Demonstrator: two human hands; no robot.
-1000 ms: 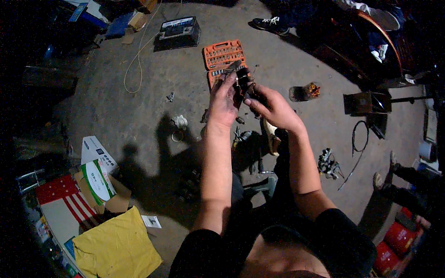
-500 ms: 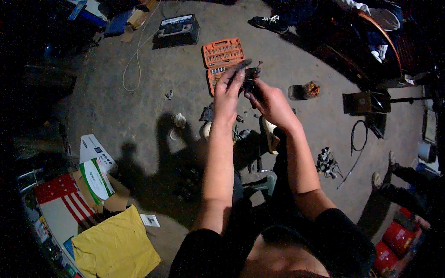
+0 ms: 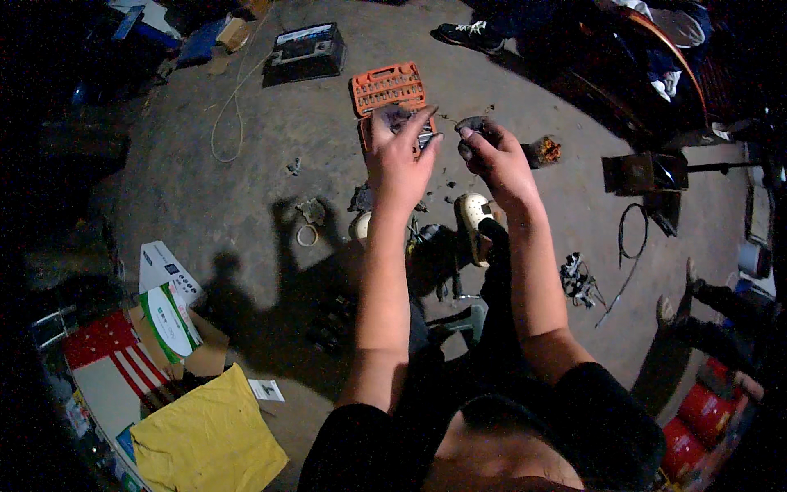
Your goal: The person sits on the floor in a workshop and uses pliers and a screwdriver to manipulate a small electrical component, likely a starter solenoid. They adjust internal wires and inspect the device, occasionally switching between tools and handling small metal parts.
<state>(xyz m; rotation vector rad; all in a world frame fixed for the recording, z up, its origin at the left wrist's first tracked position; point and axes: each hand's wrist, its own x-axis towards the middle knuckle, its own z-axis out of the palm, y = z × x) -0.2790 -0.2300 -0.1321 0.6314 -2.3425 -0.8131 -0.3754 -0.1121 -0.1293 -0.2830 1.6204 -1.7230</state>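
My left hand is raised in front of the orange socket set case. Its index finger and thumb stand apart, while the other fingers curl around what looks like a dark greasy part, mostly hidden. Just to its right, my right hand pinches a small thin wire-like piece between thumb and fingertips. Black grime covers the fingers of both hands. The two hands are apart. Below them on the floor lie several small dark parts, close to my pale clogs.
A car battery stands beyond the socket case. A clear container with orange contents is right of my hand. A cable and a tangled metal assembly lie at right. Yellow cloth and boxes are at lower left.
My hands have moved apart, the left one going left and the right one going right. The dark part was between both hands; now the right fingers pinch the thin piece separately.
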